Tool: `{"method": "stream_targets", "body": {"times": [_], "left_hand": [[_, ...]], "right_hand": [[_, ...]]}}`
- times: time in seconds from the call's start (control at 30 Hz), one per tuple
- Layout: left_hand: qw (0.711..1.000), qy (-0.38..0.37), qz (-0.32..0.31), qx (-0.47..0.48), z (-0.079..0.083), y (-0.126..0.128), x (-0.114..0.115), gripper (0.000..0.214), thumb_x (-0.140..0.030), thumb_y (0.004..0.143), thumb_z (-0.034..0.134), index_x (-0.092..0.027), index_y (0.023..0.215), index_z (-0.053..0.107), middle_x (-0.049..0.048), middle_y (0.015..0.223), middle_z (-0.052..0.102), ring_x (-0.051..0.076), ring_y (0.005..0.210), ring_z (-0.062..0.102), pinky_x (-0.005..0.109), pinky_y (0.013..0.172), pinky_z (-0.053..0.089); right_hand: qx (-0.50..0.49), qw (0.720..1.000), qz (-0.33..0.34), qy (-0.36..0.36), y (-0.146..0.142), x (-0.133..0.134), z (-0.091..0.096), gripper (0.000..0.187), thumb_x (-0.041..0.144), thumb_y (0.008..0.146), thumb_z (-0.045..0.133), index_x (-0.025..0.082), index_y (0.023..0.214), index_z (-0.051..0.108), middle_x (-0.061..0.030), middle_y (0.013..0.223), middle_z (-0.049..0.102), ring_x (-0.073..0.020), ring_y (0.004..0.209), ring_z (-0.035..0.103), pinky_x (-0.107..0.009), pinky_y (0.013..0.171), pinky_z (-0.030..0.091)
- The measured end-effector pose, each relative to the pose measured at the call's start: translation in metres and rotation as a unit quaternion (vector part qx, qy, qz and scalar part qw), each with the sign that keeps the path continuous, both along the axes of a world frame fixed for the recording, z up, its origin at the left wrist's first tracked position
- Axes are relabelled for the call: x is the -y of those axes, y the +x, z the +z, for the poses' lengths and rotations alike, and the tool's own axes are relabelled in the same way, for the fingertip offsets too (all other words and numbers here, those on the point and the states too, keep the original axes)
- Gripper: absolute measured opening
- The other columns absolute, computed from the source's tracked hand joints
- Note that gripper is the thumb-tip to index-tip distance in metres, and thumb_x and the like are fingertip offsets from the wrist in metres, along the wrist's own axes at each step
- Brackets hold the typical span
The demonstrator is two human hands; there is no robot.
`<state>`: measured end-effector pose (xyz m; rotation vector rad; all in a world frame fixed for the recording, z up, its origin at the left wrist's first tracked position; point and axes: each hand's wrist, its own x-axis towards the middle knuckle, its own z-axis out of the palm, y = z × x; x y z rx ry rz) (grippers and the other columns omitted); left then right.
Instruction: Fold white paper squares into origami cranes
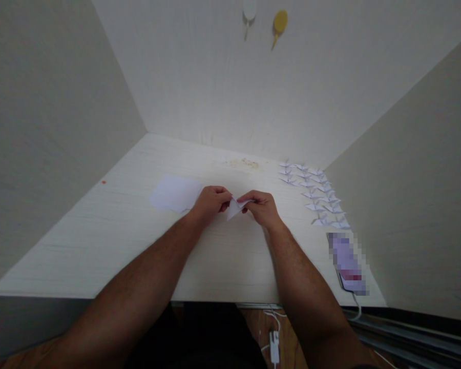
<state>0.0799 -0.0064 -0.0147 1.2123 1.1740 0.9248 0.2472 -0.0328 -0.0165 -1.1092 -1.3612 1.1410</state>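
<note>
Between my two hands is a small piece of folded white paper point(235, 209), held a little above the table with a pointed corner hanging down. My left hand point(212, 201) pinches its left edge between thumb and fingers. On the other side, my right hand point(262, 206) grips the right part with thumb and forefinger. Fingers cover some of the folds. Left of my left hand lies a stack of white paper sheets point(172, 192). Several folded paper cranes point(315, 192) stand in rows at the back right of the table.
A phone point(348, 264) with a blurred screen and a white cable lies at the table's point(223, 271) right edge. Walls close in the back and both sides. A white hook point(249, 11) and a yellow hook point(280, 21) hang on the back wall. A white power strip point(274, 346) is on the floor.
</note>
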Motion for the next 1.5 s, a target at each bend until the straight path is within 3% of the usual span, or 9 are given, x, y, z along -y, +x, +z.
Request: {"method": "stream_targets", "body": {"times": [0.37, 0.53, 0.77, 1.27, 1.5], "left_hand": [[0.997, -0.009, -0.018, 0.070, -0.0036, 0.0015, -0.0008, 0.013, -0.023, 0.062, 0.063, -0.016, 0.054, 0.057, -0.0034, 0.042, 0.047, 0.007, 0.039, 0.037, 0.023, 0.041, 0.022], [0.992, -0.035, -0.072, 0.100, 0.0004, 0.0011, 0.0018, 0.018, -0.029, 0.065, 0.066, -0.015, 0.056, 0.058, -0.0020, 0.047, 0.050, 0.007, 0.041, 0.039, 0.023, 0.041, 0.022], [0.998, 0.014, -0.055, 0.028, -0.0016, -0.0017, 0.0002, 0.019, -0.032, 0.065, 0.071, -0.015, 0.062, 0.063, -0.0032, 0.044, 0.050, 0.007, 0.041, 0.038, 0.022, 0.042, 0.024], [0.998, 0.036, -0.053, -0.028, 0.0002, -0.0032, 0.0003, 0.019, -0.033, 0.069, 0.068, -0.015, 0.063, 0.063, -0.0039, 0.045, 0.049, 0.007, 0.041, 0.038, 0.022, 0.043, 0.026], [0.986, 0.124, -0.045, -0.100, -0.0015, -0.0017, -0.0012, 0.018, -0.033, 0.073, 0.064, -0.015, 0.068, 0.065, -0.0015, 0.057, 0.058, 0.010, 0.050, 0.047, 0.022, 0.049, 0.035]], "right_hand": [[-0.054, 0.998, 0.017, -0.010, 0.0022, -0.0025, -0.0020, 0.012, 0.016, 0.062, 0.063, 0.020, 0.065, 0.073, 0.0022, 0.055, 0.067, -0.0118, 0.047, 0.061, -0.023, 0.047, 0.051], [-0.057, 0.998, 0.013, -0.007, 0.0036, -0.0034, -0.0045, 0.012, 0.015, 0.061, 0.061, 0.020, 0.063, 0.072, 0.0024, 0.056, 0.067, -0.0116, 0.048, 0.061, -0.023, 0.048, 0.052], [-0.064, 0.997, 0.042, -0.026, 0.0045, -0.0037, -0.0038, 0.010, 0.023, 0.066, 0.067, 0.018, 0.073, 0.071, 0.0016, 0.061, 0.068, -0.0116, 0.048, 0.061, -0.024, 0.048, 0.051], [0.003, 0.999, 0.006, -0.043, 0.0011, -0.0026, -0.0010, 0.016, 0.019, 0.063, 0.064, 0.018, 0.079, 0.066, 0.0036, 0.055, 0.065, -0.0114, 0.046, 0.062, -0.020, 0.045, 0.048], [0.007, 0.999, -0.015, -0.042, 0.0006, -0.0051, -0.0030, 0.033, 0.018, 0.062, 0.065, 0.020, 0.095, 0.065, 0.0007, 0.077, 0.070, -0.0090, 0.046, 0.061, -0.019, 0.043, 0.046]]}}
